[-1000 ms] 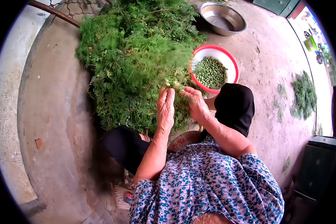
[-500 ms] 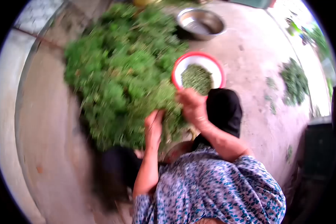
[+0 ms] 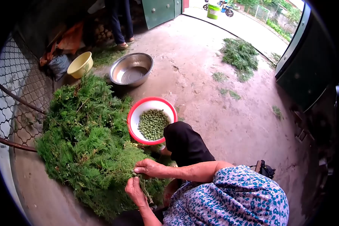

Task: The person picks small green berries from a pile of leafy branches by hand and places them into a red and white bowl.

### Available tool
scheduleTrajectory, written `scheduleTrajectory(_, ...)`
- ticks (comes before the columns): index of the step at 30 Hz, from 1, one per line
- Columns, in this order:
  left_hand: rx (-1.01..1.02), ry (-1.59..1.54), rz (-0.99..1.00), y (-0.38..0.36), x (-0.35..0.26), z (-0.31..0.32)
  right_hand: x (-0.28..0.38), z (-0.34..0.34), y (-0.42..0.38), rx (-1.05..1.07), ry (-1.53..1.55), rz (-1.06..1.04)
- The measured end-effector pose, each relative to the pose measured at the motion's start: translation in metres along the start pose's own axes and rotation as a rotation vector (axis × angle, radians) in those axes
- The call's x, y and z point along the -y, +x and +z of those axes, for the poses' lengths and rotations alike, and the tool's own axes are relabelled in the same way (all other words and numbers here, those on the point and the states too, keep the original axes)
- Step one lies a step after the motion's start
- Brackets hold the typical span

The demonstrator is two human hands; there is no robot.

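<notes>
My R hand and L hand meet at the near side of a big heap of greens on the concrete floor. Fingers of both are pinched closed on a feathery sprig, w/ a small round green berry at the tips; can't tell which hand has the berry. The picked berries lie in a white bowl w/ red rim, just beyond my R hand, btwn the heap and my black-clad knee. Past it, nr the heap's far end: a steel basin and, to its L, a yellow tub. A co-worker in dark trousers stands in the bkgd by an open green door. More cut greens lie on the floor nr the doorway, w/ a lime-green bucket outside.
</notes>
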State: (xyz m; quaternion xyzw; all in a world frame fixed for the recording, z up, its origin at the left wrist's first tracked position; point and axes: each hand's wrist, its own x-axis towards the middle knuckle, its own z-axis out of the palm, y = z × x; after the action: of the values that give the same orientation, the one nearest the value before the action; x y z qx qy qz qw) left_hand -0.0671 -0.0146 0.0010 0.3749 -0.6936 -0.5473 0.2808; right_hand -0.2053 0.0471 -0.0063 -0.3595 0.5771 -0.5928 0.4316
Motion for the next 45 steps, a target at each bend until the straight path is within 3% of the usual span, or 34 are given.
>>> scheduleTrajectory(1,0.01,-0.02,0.013,0.0,-0.003,0.0,0.0,-0.002,0.0,0.094,0.255,0.242)
scheduleTrajectory(2,0.011,-0.023,0.019,0.001,-0.003,0.003,0.001,-0.005,0.001,0.092,0.251,0.237)
scheduleTrajectory(4,-0.008,-0.14,-0.076,-0.001,0.0,0.005,0.002,-0.008,0.0,-0.012,0.651,0.408)
scheduleTrajectory(8,-0.007,-0.046,0.014,0.0,0.0,0.006,0.004,-0.011,0.001,0.06,0.736,0.207)
scheduleTrajectory(10,0.037,0.055,0.024,0.0,0.0,0.0,0.005,-0.013,0.002,0.144,0.693,0.193)
scheduleTrajectory(12,0.028,0.075,0.022,-0.001,-0.006,0.002,0.009,-0.009,0.0,0.143,0.329,0.117)
scheduleTrajectory(14,0.016,0.097,0.022,-0.004,-0.009,0.005,0.008,-0.006,0.0,0.115,-0.117,-0.231)
scheduleTrajectory(16,0.012,0.078,0.061,-0.006,-0.004,0.003,0.016,-0.003,-0.004,0.081,-0.218,-0.255)
scheduleTrajectory(21,-0.015,0.155,0.014,-0.012,-0.007,-0.004,0.02,0.007,-0.006,0.092,-0.213,-0.175)
scheduleTrajectory(26,0.001,0.021,-0.005,-0.025,-0.007,-0.014,0.008,0.011,-0.01,0.135,-0.177,-0.215)
scheduleTrajectory(28,0.011,-0.02,0.01,-0.03,-0.012,-0.02,0.012,0.009,-0.013,0.269,0.37,0.328)
scheduleTrajectory(29,0.012,-0.086,-0.071,-0.031,-0.015,-0.023,0.0,0.013,-0.012,0.274,0.579,0.342)
scheduleTrajectory(30,0.017,-0.154,-0.146,-0.032,-0.016,-0.025,0.002,0.016,-0.012,0.278,0.577,0.34)
scheduleTrajectory(36,-0.096,-0.207,-0.062,-0.039,-0.007,-0.029,0.024,0.013,-0.008,0.189,0.866,0.278)
scheduleTrajectory(40,-0.154,-0.27,-0.015,-0.037,0.006,-0.028,0.043,0.005,-0.011,0.102,0.878,0.252)
scheduleTrajectory(42,-0.179,-0.313,-0.08,-0.038,0.003,-0.025,0.026,0.007,-0.014,0.282,0.68,0.202)
scheduleTrajectory(45,-0.169,-0.315,-0.062,-0.036,-0.003,-0.014,0.016,0.017,-0.022,0.308,0.416,0.203)
